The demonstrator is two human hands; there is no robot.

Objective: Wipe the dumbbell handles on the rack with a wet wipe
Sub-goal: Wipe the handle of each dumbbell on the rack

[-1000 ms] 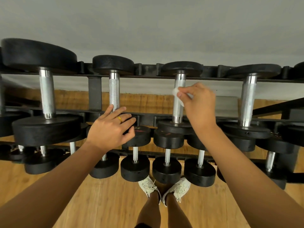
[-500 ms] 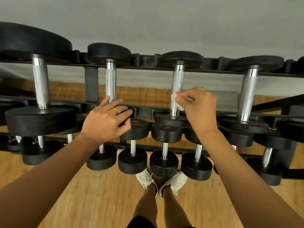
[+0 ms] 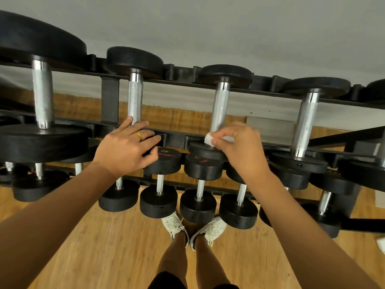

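Since a second ago the right hand (image 3: 241, 149) has slid the wet wipe (image 3: 209, 139) down the handle (image 3: 219, 107) of a dumbbell on the top tier of the rack (image 3: 110, 101). It has gone from the middle of the shaft to its near end, while the left hand (image 3: 125, 149) has stayed where it was.

Both forearms reach forward and up from the bottom corners of the view. The right wrist bends inward, knuckles up. The left hand lies flat, back upward, with its fingers straight and spread.

The handle is bright steel, a knurled cylinder with a smooth polished collar at its far end. It runs between two thick, round, matte black heads. The wipe is a small white wad, bunched and folded.

The right thumb and curled fingers pinch the wipe tightly against the base of the handle, just above the near head (image 3: 200, 151). One white corner sticks out on the left and a bit more shows between the fingers. The left hand grips nothing. Its palm and fingers rest on the near head of the neighbouring dumbbell (image 3: 135, 99), its forefinger touching the foot of that knurled shaft. A gold ring (image 3: 138, 136) sits on one finger.

Smaller dumbbells (image 3: 198, 203) fill the lower tier above a wooden plank floor (image 3: 104, 247).
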